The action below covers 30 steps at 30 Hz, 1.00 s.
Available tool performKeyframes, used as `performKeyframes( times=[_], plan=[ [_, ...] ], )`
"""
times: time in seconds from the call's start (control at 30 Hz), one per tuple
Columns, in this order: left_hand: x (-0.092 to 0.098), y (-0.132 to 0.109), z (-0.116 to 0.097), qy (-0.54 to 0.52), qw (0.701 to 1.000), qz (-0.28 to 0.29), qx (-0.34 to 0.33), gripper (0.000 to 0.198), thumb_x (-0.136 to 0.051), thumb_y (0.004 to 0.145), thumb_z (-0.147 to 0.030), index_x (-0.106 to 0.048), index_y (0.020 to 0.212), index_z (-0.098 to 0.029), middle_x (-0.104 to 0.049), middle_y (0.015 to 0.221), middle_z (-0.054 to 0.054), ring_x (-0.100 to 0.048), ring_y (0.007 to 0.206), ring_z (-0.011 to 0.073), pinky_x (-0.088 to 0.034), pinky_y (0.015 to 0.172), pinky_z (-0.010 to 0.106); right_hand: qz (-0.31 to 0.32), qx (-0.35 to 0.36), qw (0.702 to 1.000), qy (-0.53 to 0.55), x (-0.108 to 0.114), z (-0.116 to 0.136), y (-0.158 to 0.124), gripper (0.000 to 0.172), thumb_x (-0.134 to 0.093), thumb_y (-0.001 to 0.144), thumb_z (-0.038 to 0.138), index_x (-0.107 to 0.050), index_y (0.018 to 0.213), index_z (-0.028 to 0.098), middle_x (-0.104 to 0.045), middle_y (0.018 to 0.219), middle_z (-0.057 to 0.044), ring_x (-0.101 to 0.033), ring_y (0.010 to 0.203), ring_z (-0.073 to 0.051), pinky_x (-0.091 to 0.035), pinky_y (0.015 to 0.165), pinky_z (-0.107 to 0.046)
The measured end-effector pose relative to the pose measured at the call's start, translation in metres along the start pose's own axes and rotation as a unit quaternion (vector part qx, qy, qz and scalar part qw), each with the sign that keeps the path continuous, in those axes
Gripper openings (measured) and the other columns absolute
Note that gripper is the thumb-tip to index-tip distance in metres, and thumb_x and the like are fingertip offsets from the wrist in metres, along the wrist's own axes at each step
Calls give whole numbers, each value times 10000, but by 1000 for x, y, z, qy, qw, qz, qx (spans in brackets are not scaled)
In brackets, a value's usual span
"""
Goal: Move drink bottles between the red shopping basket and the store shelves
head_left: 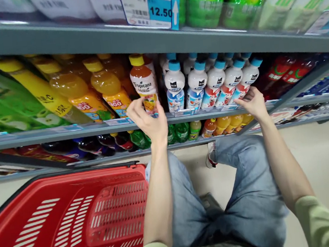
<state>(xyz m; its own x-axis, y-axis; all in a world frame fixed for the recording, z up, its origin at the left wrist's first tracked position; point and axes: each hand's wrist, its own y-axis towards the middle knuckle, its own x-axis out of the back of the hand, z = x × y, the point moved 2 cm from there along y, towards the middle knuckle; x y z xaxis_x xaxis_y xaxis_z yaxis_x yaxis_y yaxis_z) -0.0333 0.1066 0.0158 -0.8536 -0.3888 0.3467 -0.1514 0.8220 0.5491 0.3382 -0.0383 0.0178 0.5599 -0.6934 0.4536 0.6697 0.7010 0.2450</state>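
My left hand [151,121] is closed round the lower part of a Tropicana juice bottle [142,82], which has a yellow cap and stands upright on the middle shelf. The thumb is on its right side and the fingers on its left. At the right end of a row of white drink bottles with blue caps, my right hand [256,104] grips the base of the last bottle [250,75], its fingers partly hidden behind it. Beside it in the row stand further white bottles [198,82], with blue or red labels.
A red shopping basket [67,182] is at the lower left. Orange juice bottles [105,82] fill the shelf left of my left hand. Dark red bottles [291,71] lie right of my right hand. The upper shelf edge [83,39] runs above, with more bottles below.
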Motion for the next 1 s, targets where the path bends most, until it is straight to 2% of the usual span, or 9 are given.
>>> performKeyframes(
  times=[0.13,0.23,0.57,0.63,0.73,0.8,0.83,0.93,1.0],
  plan=[
    [-19,-16,-21,-13,992,100,-75,685,-663,870,-522,-427,1407,-168,-488,1409,192,-476,1372,299,-429,1150,465,-1,2,1000,1,0,-6,1,853,-915,492,457,-543,1200,158,-711,1146,-136,-714,1038,-298,-585,970,-501],
    [-37,-19,-28,-12,987,146,-68,830,-677,860,-544,-318,1492,-142,-451,1474,232,-446,1415,327,-413,1159,460,-3,6,1000,1,1,-9,1,855,-919,490,462,-552,1205,171,-709,1146,-127,-715,1039,-315,-586,975,-529],
    [-50,-20,-23,20,988,151,-25,719,-596,935,-486,-311,1504,-150,-505,1450,235,-510,1368,329,-437,1128,461,13,2,1000,24,4,-8,-4,815,-938,519,458,-538,1196,248,-690,1215,-136,-668,1085,-370,-552,983,-643],
    [-50,-20,-23,20,988,148,-26,719,-601,933,-487,-316,1503,-154,-514,1444,227,-511,1369,322,-440,1127,451,-24,21,999,-5,6,5,-11,768,-926,557,455,-541,1191,257,-661,1278,-136,-654,1118,-371,-560,976,-630],
    [-51,-17,-22,13,990,139,-27,764,-650,903,-475,-314,1506,-147,-500,1468,229,-486,1397,315,-433,1139,434,-173,106,979,-33,2,49,-38,597,-867,679,447,-569,1157,249,-640,1285,-107,-661,1113,-330,-587,961,-551],
    [-51,-15,-22,7,990,139,-27,809,-679,883,-474,-300,1514,-139,-490,1485,236,-470,1414,316,-430,1143,433,-174,164,971,13,-13,86,-66,347,-705,877,438,-598,1167,280,-652,1265,-67,-663,1129,-272,-563,1030,-498],
    [-51,-14,-21,4,990,141,-27,822,-685,880,-476,-291,1519,-141,-487,1491,237,-469,1416,316,-430,1143,436,-174,183,966,47,-23,105,-80,318,-673,906,423,-602,1172,265,-672,1211,-61,-676,1115,-268,-565,1020,-518],
    [-50,-14,-22,-4,989,146,-29,815,-676,891,-481,-277,1529,-167,-476,1512,223,-468,1420,308,-425,1148,436,4,170,976,133,-61,148,-117,432,-675,912,369,-547,1322,316,-655,1301,-58,-663,1185,-261,-572,1026,-525],
    [-46,-16,-22,-10,990,140,-31,802,-664,902,-488,-276,1529,-172,-462,1526,220,-448,1438,303,-409,1161,435,119,163,970,136,-82,163,-131,469,-683,907,375,-542,1353,362,-642,1346,-39,-647,1225,-267,-587,1020,-509]
  ],
)
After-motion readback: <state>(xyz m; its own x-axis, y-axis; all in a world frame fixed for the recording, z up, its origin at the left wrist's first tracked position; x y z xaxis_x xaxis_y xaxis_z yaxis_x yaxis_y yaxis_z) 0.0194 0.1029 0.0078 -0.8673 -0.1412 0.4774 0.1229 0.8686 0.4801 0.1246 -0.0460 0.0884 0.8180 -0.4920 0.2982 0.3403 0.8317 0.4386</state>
